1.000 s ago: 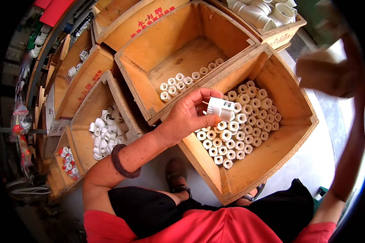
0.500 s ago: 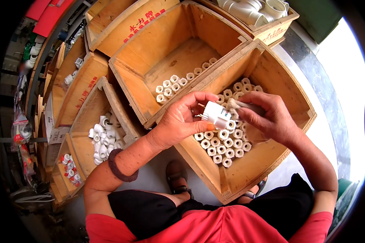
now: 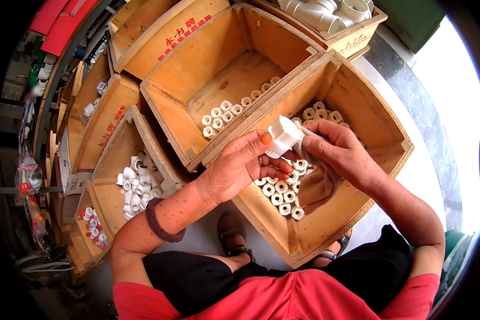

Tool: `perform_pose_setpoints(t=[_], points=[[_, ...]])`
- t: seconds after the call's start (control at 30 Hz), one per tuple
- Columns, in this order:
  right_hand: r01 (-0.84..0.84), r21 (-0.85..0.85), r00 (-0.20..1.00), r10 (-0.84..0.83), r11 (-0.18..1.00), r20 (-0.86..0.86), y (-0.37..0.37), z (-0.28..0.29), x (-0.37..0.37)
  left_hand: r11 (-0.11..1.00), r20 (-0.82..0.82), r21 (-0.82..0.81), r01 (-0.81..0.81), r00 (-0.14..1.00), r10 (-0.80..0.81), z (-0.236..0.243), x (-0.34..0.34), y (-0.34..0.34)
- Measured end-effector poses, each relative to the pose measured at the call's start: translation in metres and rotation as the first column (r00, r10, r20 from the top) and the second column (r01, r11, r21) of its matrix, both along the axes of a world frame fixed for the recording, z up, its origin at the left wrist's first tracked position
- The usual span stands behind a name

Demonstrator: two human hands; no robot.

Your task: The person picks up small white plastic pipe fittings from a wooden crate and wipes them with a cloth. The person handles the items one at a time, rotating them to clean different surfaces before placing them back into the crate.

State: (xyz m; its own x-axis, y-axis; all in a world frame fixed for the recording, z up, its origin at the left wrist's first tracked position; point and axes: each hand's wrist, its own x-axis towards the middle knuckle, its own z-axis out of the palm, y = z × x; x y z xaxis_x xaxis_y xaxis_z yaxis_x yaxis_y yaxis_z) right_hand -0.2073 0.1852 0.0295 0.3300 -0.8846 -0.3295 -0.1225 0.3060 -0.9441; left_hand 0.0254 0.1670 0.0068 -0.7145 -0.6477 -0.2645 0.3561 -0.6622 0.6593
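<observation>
Between my hands is a white plastic pipe fitting (image 3: 286, 133) with a faceted, nut-like body. My left hand (image 3: 245, 157) grips it from the left, thumb on top and fingers curled below. In my right hand (image 3: 338, 146) is a greyish cloth (image 3: 325, 184), pinched against the fitting's right side and hanging down. Both hands are over a wooden box (image 3: 357, 210) holding rows of white hexagonal fittings (image 3: 285, 197). The hanging cloth and my hands hide part of those rows.
A second wooden box (image 3: 197, 80) behind holds a few similar fittings (image 3: 224, 113). At the left, a box (image 3: 104, 197) contains white elbow fittings (image 3: 138, 186) and small red-and-white pieces (image 3: 94, 228). Large white pipes (image 3: 314, 13) lie in a crate at the back.
My left hand has turned the fitting, its thumb now on top. My right hand has shifted slightly left, and the cloth now hangs lower and more spread out.
</observation>
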Motion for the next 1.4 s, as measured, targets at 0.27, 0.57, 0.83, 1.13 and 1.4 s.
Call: perform_pose_setpoints(t=[0.27,0.57,0.83,1.13,1.4], points=[[0.097,-0.136,0.993,-0.088,0.986,0.072,0.003,0.007,0.003,0.996,-0.004,0.050,-0.080,0.997,0.080,-0.008,-0.001,0.000],[-0.291,-0.801,0.898,-0.139,0.524,-0.417,-0.001,0.013,0.005,0.995,0.031,0.088,-0.036,0.999,0.034,-0.007,-0.005,0.006],[-0.219,-0.843,0.870,-0.292,0.492,-0.397,-0.016,0.018,-0.018,0.995,0.118,0.082,-0.060,0.992,0.050,-0.005,0.000,0.006],[-0.432,-0.820,0.803,-0.255,0.375,-0.539,-0.008,0.017,-0.014,0.998,0.096,0.065,-0.002,0.995,-0.004,-0.002,0.000,0.006],[-0.369,-0.856,0.847,-0.249,0.361,-0.470,-0.005,0.028,-0.001,0.990,0.248,-0.137,-0.037,0.966,0.070,-0.004,-0.002,0.008]])
